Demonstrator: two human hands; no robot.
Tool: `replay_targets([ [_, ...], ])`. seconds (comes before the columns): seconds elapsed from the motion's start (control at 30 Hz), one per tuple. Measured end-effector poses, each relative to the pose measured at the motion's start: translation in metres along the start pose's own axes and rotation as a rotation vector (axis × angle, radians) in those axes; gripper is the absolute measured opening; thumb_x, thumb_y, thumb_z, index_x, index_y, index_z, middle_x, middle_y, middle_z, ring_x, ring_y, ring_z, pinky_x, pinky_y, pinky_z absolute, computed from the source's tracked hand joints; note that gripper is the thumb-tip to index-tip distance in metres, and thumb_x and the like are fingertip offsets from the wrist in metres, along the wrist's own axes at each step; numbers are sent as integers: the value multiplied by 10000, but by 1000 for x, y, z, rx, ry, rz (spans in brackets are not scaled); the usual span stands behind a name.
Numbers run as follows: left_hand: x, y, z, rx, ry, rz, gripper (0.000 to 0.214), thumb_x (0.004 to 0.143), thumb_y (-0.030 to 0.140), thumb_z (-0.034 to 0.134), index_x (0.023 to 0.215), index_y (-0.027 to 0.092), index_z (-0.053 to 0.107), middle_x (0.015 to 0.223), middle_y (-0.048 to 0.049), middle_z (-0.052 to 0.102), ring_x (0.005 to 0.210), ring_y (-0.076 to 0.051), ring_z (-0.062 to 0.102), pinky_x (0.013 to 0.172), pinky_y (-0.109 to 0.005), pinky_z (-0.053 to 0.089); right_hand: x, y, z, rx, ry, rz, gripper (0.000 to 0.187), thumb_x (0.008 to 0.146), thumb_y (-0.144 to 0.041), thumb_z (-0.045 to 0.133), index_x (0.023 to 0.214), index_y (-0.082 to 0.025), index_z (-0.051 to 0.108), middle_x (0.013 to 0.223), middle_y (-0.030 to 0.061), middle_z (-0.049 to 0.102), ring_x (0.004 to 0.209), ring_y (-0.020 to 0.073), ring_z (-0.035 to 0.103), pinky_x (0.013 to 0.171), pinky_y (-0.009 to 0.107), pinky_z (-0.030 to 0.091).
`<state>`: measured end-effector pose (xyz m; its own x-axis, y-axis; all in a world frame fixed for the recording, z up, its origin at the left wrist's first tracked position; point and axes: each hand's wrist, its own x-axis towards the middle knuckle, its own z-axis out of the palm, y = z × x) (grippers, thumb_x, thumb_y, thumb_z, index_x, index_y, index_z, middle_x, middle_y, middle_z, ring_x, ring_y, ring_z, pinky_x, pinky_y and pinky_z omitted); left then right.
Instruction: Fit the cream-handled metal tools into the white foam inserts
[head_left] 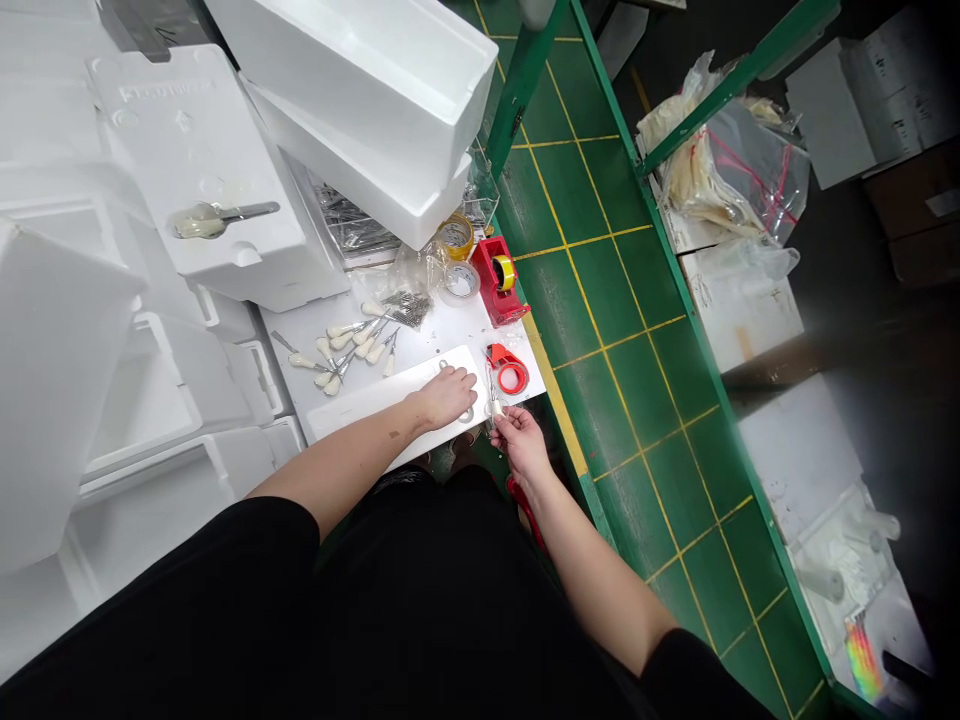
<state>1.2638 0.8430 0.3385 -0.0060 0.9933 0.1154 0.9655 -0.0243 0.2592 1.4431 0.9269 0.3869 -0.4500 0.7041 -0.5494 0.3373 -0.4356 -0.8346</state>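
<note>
My left hand (448, 396) rests on a long white board (375, 405) with round marks at its right end. Its fingers are curled closed; what they may hold is hidden. Just off the board's right end, my right hand (519, 440) pinches a slim metal utensil with a pale handle (495, 403). Right beside that lies a red tape cutter with a roll (511, 374). Several similar pale-handled utensils (364, 340) are heaped beyond the board, too small to name surely. A clear bag of thin metal pieces (409, 308) touches the heap.
A red tape dispenser (498, 285) and tape rolls (460, 282) stand at the table's right edge. White foam boxes (420, 120) are stacked at the back and left; one lid (202, 100) carries a bagged utensil (217, 219). A green gridded surface (592, 270) lies to the right.
</note>
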Motion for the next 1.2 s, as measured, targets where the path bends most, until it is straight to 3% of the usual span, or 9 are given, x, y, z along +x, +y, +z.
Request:
replay_targets([
  [0.13, -7, -2, 4, -24, 11, -19, 138, 910, 113, 553, 915, 157, 683, 887, -108, 648, 844, -264, 575, 744, -406, 353, 0, 5, 0, -2, -4, 2, 474, 637, -386, 875, 970, -192, 599, 799, -29, 644, 578, 80, 597, 475, 190, 491],
  [0.47, -20, 15, 5, -96, 121, -183, 144, 930, 127, 534, 902, 176, 666, 912, -91, 657, 940, -252, 573, 959, -432, 379, 3, 7, 13, 13, -29, 28, 453, 629, -366, 881, 938, -203, 593, 767, -37, 648, 573, 79, 600, 486, 192, 493],
  [0.7, -38, 6, 11, -141, 129, -69, 193, 942, 105, 497, 993, 159, 676, 999, -69, 674, 1078, -218, 583, 1186, -452, 257, 3, 6, 14, -108, -76, -59, 434, 671, -384, 847, 968, -188, 600, 795, -26, 658, 558, 78, 591, 463, 190, 465],
  [0.9, -43, 4, 11, -163, 110, -6, 231, 957, 115, 450, 1013, 133, 674, 1046, -104, 664, 1097, -239, 597, 1210, -515, 228, 6, -8, 23, -149, -163, 0, 404, 684, -399, 835, 957, -176, 637, 658, -42, 612, 503, 81, 538, 434, 202, 442],
  [1.07, -54, -12, -3, -234, 52, 138, 269, 934, 77, 458, 1055, 172, 679, 1128, -75, 687, 1214, -208, 580, 1235, -500, 214, 13, -16, 36, -320, -111, 47, 306, 709, -390, 786, 876, -189, 626, 585, -38, 600, 470, 100, 523, 416, 220, 434],
  [1.13, -65, -22, -12, -263, 29, 199, 296, 916, 67, 474, 1093, 190, 676, 1180, -57, 694, 1280, -187, 549, 1230, -442, 262, 14, -16, 41, -374, -98, 66, 276, 715, -371, 775, 853, -192, 617, 559, -36, 599, 450, 109, 518, 407, 227, 425],
  [1.2, -76, -33, -22, -297, 42, 173, 305, 920, 77, 462, 1121, 171, 672, 1205, -74, 694, 1303, -196, 538, 1193, -403, 342, 13, -15, 46, -401, -82, 80, 259, 709, -338, 777, 836, -196, 601, 549, -36, 600, 447, 124, 530, 414, 238, 430],
])
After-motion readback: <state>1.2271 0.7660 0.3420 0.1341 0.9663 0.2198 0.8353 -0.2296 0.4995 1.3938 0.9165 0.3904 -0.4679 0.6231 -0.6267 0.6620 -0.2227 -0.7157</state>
